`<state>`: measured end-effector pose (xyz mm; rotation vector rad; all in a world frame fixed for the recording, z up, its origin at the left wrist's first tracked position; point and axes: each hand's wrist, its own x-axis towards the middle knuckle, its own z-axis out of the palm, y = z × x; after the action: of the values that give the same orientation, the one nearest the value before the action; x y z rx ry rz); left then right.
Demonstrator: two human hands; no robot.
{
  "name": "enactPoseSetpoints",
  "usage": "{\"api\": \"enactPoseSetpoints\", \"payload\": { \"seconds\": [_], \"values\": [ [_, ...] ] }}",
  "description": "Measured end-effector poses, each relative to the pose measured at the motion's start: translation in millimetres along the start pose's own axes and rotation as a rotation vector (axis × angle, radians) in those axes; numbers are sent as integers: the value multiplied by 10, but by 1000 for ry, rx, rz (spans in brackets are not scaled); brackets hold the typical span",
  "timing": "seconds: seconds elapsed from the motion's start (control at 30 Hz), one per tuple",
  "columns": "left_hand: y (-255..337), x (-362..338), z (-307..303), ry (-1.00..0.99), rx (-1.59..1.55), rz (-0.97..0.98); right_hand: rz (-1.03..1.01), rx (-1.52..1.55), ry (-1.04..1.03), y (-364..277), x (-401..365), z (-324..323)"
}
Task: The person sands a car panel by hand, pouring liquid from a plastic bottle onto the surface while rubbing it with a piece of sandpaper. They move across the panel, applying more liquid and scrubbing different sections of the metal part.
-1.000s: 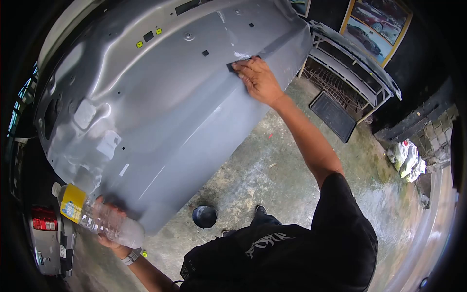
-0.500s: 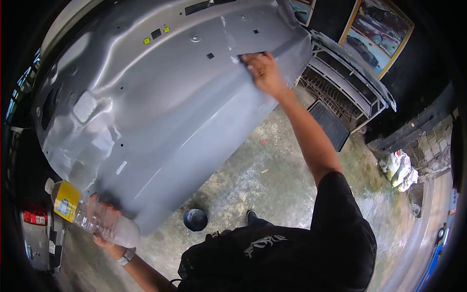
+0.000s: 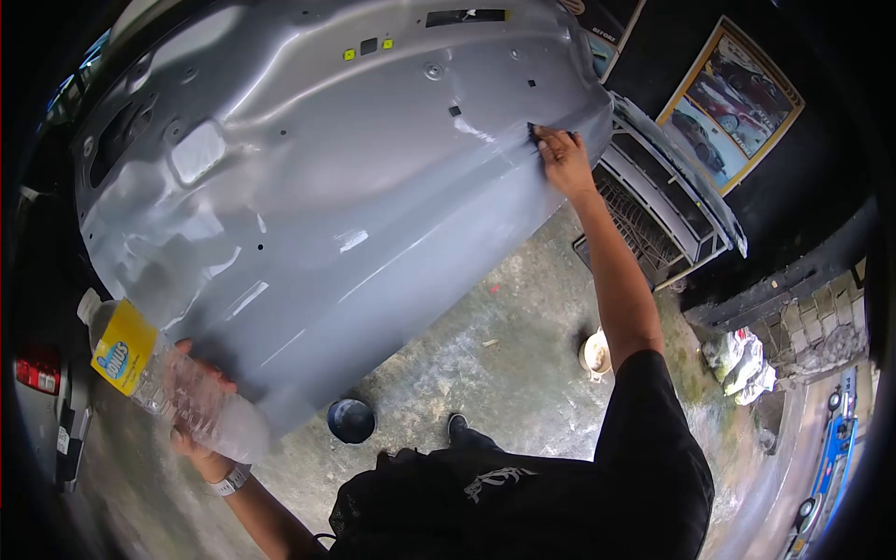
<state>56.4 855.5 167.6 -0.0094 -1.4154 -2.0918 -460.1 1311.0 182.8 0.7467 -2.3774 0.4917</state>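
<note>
A large grey car body panel (image 3: 355,177) lies across the upper left, with wet, shiny streaks on its surface. My right hand (image 3: 567,166) presses near the panel's far right part, fingers bent over a small dark sheet that looks like sandpaper (image 3: 534,132). Most of that sheet is hidden under the fingers. At the lower left, my left hand (image 3: 198,448) is wrapped around a clear plastic bottle (image 3: 154,397) with a yellow label and a white cap. The bottle is tilted, its cap end up and to the left, beside the panel's near end.
A dark bucket (image 3: 352,422) stands on the stained concrete floor (image 3: 439,373) by my foot. A lighter container (image 3: 595,356) sits near my right arm. Beyond the panel are a metal rack (image 3: 653,201) and framed car posters (image 3: 733,107). A car's tail light (image 3: 37,371) shows at left.
The view has shifted, so the panel appears further right and lower. My right hand has slid slightly over the panel with the dark sheet. My left hand keeps hold of the bottle.
</note>
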Motion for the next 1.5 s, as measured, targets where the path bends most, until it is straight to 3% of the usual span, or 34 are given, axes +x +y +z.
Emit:
{"api": "enactPoseSetpoints", "payload": {
  "seconds": [0.13, 0.17, 0.27, 0.37, 0.47, 0.57, 0.6, 0.7, 0.77, 0.83, 0.9, 0.97, 1.03, 1.07, 1.13, 1.23, 1.3, 1.37, 1.5],
  "values": [
    [24, 22, -61, -27, -44, -10, 6, 188, 59, -458, -105, 101],
    [9, 33, -56, -29, -57, -5, -171, 167, 57, -827, -247, 32],
    [9, 23, -102, -53, -44, -30, -314, 299, -35, -1839, -658, -122],
    [-14, 46, -101, -58, -26, -14, -306, 188, -63, -1474, -491, -184],
    [4, -2, 5, 7, 1, 3, -68, 52, 1, -300, -102, 22],
    [36, 11, 94, 59, 35, 13, -66, -16, 35, -341, -9, 143],
    [34, 7, 94, 71, 32, 11, 72, 340, 62, -714, -136, 143],
    [3, 26, -45, 13, 15, -8, -316, 269, 1, -1997, -628, -21],
    [-9, 30, -111, -20, 15, -20, -378, 343, -28, -2534, -774, -124],
    [-29, 68, -133, -38, 11, -1, -431, 296, -74, -2278, -629, -162],
    [-13, 45, -115, -36, -1, 12, -337, 117, 61, -1616, -405, 2],
    [1, 7, -108, -8, -1, 7, -58, 271, 53, -684, -69, 126],
    [16, 5, -95, 6, 5, 1, -40, 127, 51, -189, 130, 143],
    [17, 20, -93, 9, 8, 2, -40, 131, 56, -334, 108, 147],
    [9, 37, -125, 8, 4, -6, 50, 419, 130, -969, -112, 195],
    [-20, 47, -157, -24, 4, -22, -265, 322, 19, -2114, -585, 17],
    [-23, 57, -216, -86, -16, -6, -386, 355, -14, -2455, -726, -90],
    [-42, 63, -237, -114, -36, -2, -473, 275, -22, -2178, -576, -179],
    [-46, 67, -218, -74, -24, 6, -166, 53, 78, -644, -88, 101]
  ]
}}
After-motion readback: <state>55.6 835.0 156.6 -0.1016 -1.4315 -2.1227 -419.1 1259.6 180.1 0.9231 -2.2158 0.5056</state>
